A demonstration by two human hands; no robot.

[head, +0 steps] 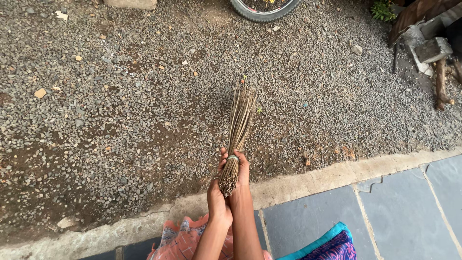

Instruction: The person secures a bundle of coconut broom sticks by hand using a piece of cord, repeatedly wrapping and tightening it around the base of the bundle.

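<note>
A bundle broom of thin dry sticks (239,123) points away from me over gravel ground, its bristle tips near the middle of the view. Both hands grip its bound butt end. My right hand (241,168) wraps around the bundle by a pale band. My left hand (216,200) holds the cut end just below and to the left. Both forearms come up from the bottom edge.
Grey gravel and bare earth (120,110) cover most of the ground. A concrete curb (337,173) borders grey stone paving (399,216) at the lower right. A tyre (262,12) lies at the top edge. Stones and wood (433,53) are piled at the upper right.
</note>
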